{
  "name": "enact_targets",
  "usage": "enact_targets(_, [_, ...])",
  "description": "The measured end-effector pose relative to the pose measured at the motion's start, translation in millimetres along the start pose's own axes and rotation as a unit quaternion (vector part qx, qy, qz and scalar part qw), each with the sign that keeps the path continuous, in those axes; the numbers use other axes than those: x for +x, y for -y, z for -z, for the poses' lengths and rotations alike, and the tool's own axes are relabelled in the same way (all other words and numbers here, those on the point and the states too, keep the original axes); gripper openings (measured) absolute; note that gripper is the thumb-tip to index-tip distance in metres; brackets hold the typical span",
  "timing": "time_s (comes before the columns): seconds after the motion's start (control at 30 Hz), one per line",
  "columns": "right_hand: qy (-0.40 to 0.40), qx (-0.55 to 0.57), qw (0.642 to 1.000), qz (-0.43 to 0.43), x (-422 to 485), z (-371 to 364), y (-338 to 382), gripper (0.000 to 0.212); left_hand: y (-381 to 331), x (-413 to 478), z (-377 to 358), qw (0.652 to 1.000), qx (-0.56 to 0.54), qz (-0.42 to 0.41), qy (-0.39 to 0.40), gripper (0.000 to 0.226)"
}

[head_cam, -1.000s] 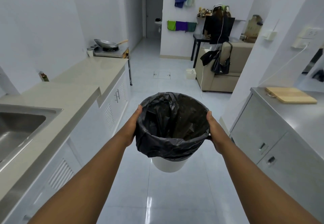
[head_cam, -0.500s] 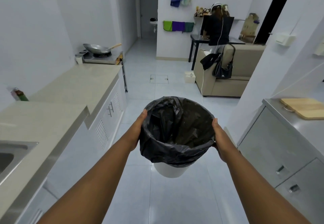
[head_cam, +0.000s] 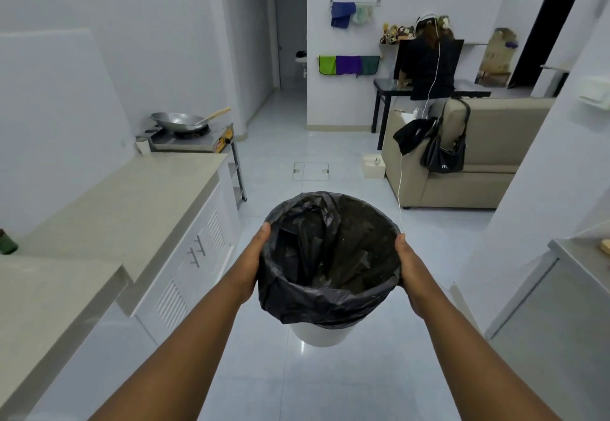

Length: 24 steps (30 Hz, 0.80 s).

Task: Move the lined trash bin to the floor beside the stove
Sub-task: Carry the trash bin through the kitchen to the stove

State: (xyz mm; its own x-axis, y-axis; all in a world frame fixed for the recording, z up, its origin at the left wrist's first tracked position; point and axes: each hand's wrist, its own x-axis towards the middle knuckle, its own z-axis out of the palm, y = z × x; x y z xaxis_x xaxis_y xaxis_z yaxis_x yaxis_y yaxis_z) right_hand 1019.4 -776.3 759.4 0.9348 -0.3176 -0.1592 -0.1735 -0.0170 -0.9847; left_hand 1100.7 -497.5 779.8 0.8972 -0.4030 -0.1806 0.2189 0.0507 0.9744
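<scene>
- The trash bin (head_cam: pixel 321 333), a white tub, hangs in the air at the centre of the view above the pale tiled floor (head_cam: pixel 330 381), well short of the stove.
- The left hand (head_cam: pixel 249 264) presses flat against the bin's 9 o'clock side, thumb lying on the rim; its other fingers are hidden behind the bag.
- The right hand (head_cam: pixel 411 272) clasps the 3 o'clock side in the same way, thumb up at the rim, fingers wrapped out of sight.
- A black liner bag (head_cam: pixel 330 255) fills the bin, folded down over the rim and crumpled inside; only specks show at the bottom, too small to tell apart.
- At 9 o'clock runs a beige counter (head_cam: pixel 132 203) over white louvred cabinet doors (head_cam: pixel 194 255).
- Past the counter's end, at 11 o'clock, the stove (head_cam: pixel 194 138) stands on a metal stand and carries a wok (head_cam: pixel 178 121) with a wooden handle; what the wok holds cannot be made out.
- At 1 o'clock, a small cream box (head_cam: pixel 374 166) sits on the floor beside a tan sofa (head_cam: pixel 488 156), over which a black handbag (head_cam: pixel 445 153) hangs.
- Farthest off, a person (head_cam: pixel 429 67) in dark clothes stands at a black table.
</scene>
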Motion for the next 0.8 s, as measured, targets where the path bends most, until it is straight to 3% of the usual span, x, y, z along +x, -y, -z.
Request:
enact_targets(0.27, [0.01, -0.016, 1.0, -0.007, 126.0, 15.7, 18.3, 0.081, -10.6, 118.2, -6.0, 1.0, -0.019, 0.008, -0.016, 0.072])
enact_targets(0.57, [-0.008, -0.037, 0.999, -0.021, 291.3, 0.5, 41.2, 0.087, -31.5, 292.5, 23.9, 0.999, -0.024, 0.026, -0.008, 0.05])
enact_targets(0.8, [-0.029, -0.01, 0.999, -0.03, 412.5, -17.6, 67.2, 0.084, -66.5, 421.4, 51.3, 0.999, -0.017, 0.028, 0.013, 0.064])
